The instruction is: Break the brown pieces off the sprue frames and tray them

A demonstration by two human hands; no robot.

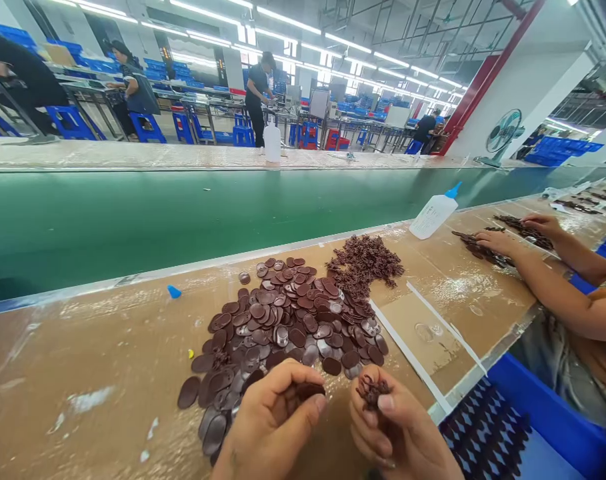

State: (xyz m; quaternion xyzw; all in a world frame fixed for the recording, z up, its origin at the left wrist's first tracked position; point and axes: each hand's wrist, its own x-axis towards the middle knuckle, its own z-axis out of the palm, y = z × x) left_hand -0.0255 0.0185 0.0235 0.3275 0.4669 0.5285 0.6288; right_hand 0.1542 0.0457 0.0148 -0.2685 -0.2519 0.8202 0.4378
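Note:
My left hand (283, 420) is closed around a dark brown oval disc (309, 389), partly hidden by the fingers. In my right hand (397, 427), thumb and fingers pinch a small curly brown piece (371, 392) with thin branching ends. Just beyond both hands spreads a large pile of flat brown oval discs (303, 323), some of them shiny. Behind it, touching its far right side, sits a heap of the same curly brown pieces (367, 263). The two hands are apart, low over the near edge of the table.
A white bottle with a blue tip (435, 215) leans at the table's back. A green conveyor belt (133, 220) runs behind. At right, a co-worker's hands (500, 243) touch dark pieces. A blue bin (547, 407) with dark parts stands lower right. A blue cap (173, 291) lies left.

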